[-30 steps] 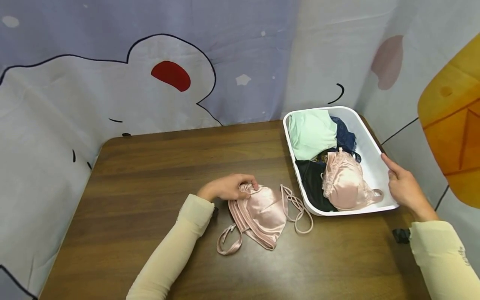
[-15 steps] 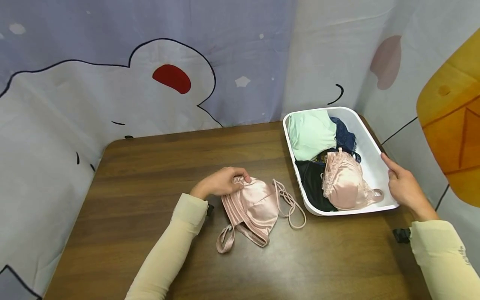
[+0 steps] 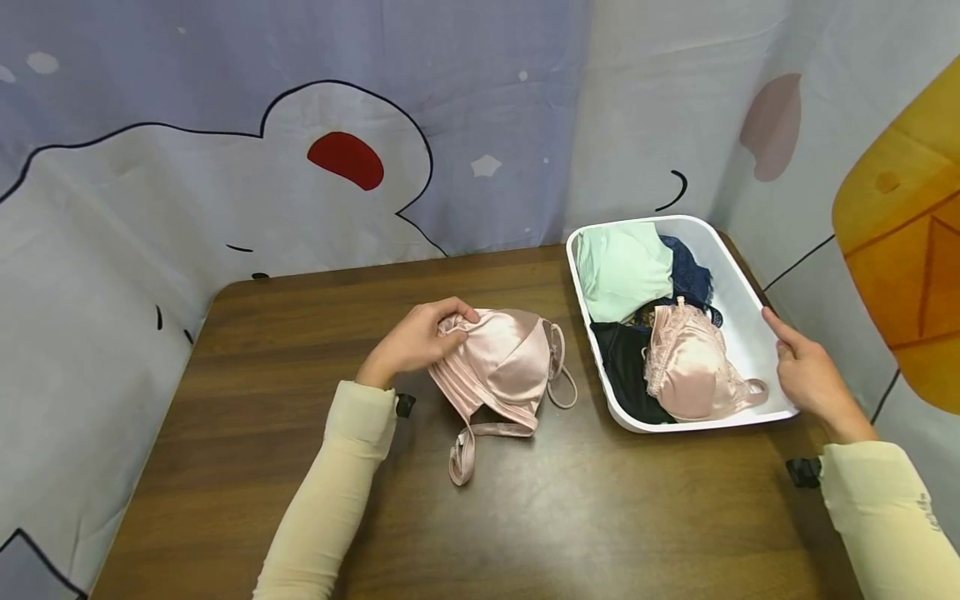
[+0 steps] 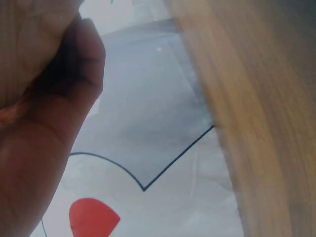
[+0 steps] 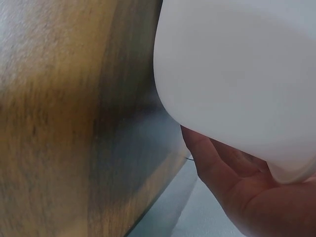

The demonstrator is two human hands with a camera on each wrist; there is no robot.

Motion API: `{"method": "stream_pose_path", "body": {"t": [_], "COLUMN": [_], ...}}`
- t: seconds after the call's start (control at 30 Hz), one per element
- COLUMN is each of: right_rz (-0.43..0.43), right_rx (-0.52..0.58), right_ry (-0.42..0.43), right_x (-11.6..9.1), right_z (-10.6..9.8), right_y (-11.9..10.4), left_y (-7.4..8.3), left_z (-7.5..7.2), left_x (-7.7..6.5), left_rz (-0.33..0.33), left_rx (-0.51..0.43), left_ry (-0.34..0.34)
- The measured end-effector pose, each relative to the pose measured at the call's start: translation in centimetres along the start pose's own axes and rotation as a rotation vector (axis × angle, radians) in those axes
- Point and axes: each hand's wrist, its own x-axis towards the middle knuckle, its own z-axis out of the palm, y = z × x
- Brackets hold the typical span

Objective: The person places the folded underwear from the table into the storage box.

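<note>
A pink satin bra [image 3: 502,358] hangs from my left hand [image 3: 412,340], which pinches its upper left edge between thumb and fingers. Its straps dangle over the wooden table. In the left wrist view the bra [image 4: 24,44] fills the top left corner beside the curled hand [image 4: 44,138]. My right hand [image 3: 813,379] grips the right rim of a white plastic bin [image 3: 752,333]. From the right wrist, fingers [image 5: 202,153] show against the underside of the bin's outer wall. Inside the bin, a second pink bra [image 3: 690,367] with lace lies at the front.
Also in the bin are a mint green folded garment [image 3: 626,271], a navy lace piece [image 3: 688,271] and a black garment [image 3: 628,371]. A printed curtain [image 3: 495,125] hangs behind the wooden table [image 3: 600,517] and along both sides.
My left hand has lifted the pink bra off the table and carried it up and slightly left, its straps now hanging. The right hand and the bin stay put.
</note>
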Motion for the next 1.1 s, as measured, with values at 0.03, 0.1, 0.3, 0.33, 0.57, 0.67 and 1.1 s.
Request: {"method": "stream_pose_path", "body": {"t": [0.03, 0.1, 0.3, 0.33, 0.57, 0.67, 1.1], "right_rz": [0.000, 0.001, 0.008, 0.010, 0.016, 0.014, 0.030], "right_rx": [0.001, 0.003, 0.010, 0.011, 0.021, 0.017, 0.011], "right_ry": [0.000, 0.001, 0.004, 0.003, 0.006, 0.011, 0.010], "right_x": [0.0, 0.0, 0.0, 0.0, 0.1, 0.1, 0.0], "right_z": [0.0, 0.0, 0.0, 0.0, 0.1, 0.2, 0.5], "right_y": [0.0, 0.0, 0.2, 0.2, 0.4, 0.4, 0.3], "left_y": [0.1, 0.4, 1.0, 1.1, 2.3, 4.9, 13.2], "left_z": [-0.1, -0.4, -1.3, -1.5, -2.1, -2.4, 1.0], "left_x": [0.0, 0.1, 0.5, 0.6, 1.2, 1.2, 4.6], "left_rz": [-0.002, -0.013, -0.014, -0.006, 0.105, 0.154, 0.335], "left_rx": [-0.001, -0.003, 0.011, 0.013, -0.006, -0.034, -0.175], "left_ry": [0.016, 0.056, 0.252, 0.292, 0.530, 0.592, 0.729]}}
